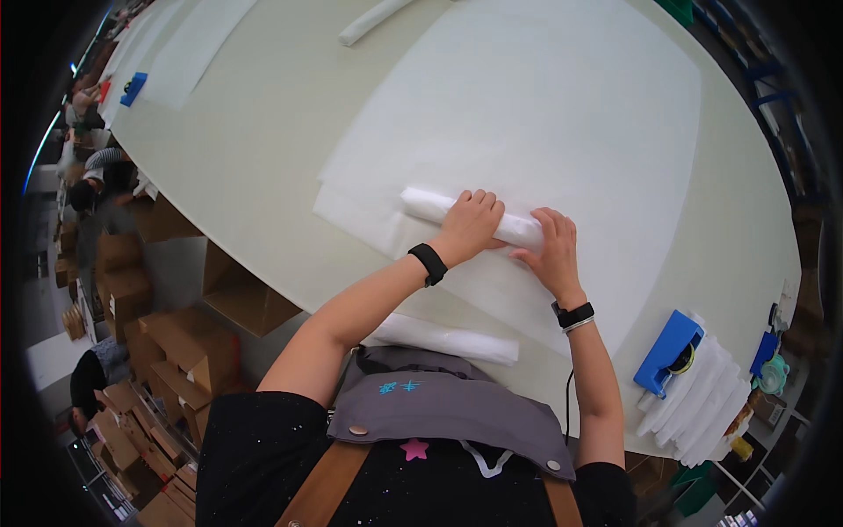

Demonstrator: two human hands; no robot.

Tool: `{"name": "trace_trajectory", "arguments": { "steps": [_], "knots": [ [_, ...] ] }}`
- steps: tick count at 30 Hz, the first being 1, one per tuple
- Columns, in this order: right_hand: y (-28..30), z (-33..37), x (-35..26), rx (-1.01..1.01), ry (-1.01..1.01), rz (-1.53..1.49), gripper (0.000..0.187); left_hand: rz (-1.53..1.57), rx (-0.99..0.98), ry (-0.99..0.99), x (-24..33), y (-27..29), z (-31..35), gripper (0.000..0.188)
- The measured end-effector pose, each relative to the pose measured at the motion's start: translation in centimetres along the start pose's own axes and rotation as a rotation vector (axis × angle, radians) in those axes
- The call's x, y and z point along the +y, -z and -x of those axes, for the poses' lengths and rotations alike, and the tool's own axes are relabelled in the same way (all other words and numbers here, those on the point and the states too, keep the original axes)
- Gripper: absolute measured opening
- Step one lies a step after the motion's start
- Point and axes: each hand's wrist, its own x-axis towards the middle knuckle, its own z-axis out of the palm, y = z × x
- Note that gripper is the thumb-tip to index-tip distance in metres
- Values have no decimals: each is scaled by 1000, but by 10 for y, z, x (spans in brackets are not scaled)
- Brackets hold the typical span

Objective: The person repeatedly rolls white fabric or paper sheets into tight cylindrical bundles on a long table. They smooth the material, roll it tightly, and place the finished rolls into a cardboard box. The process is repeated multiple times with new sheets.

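A white roll of thin sheet material [424, 205] lies slantwise on a broad translucent white sheet [580, 132] spread over the table. My left hand [472, 230] is closed over the middle of the roll, fingers on its far side. At the roll's right end, my right hand [553, 250] grips it with curved fingers beyond it and the thumb on the near side. Both palms hide part of the roll. Close to my body, a second white roll [448, 340] rests at the table's near edge, partly covered by my apron.
A blue tape dispenser [665, 356] stands at right beside a pile of white rolls [702, 408]. Another white roll [373, 22] lies at the far side of the pale table [237, 167]. A second blue dispenser [133, 89] is far left. Cardboard boxes [189, 347] and people occupy the left.
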Motion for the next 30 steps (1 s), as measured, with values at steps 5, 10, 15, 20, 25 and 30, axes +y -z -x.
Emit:
{"name": "trace_trajectory", "arguments": {
  "steps": [5, 10, 15, 20, 25, 30],
  "knots": [
    [1, 20, 38, -258, -226, -53, 49, -49, 76, -115, -5, 6, -7, 50],
    [23, -9, 52, -690, -550, -527, 41, -85, 30, -220, -20, -1, -1, 49],
    [43, -4, 29, -222, -574, -760, 51, 412, -524, 180, -5, 58, 6, 39],
    [70, 28, -41, 164, -503, -713, 48, 851, -574, 435, 3, 94, 74, 44],
    [72, 57, -138, 221, -351, -241, 42, 807, -438, 403, 24, 117, 135, 48],
    [54, 79, -171, 351, -202, -179, 24, 619, -292, 343, 44, 128, 174, 51]
  ]
}}
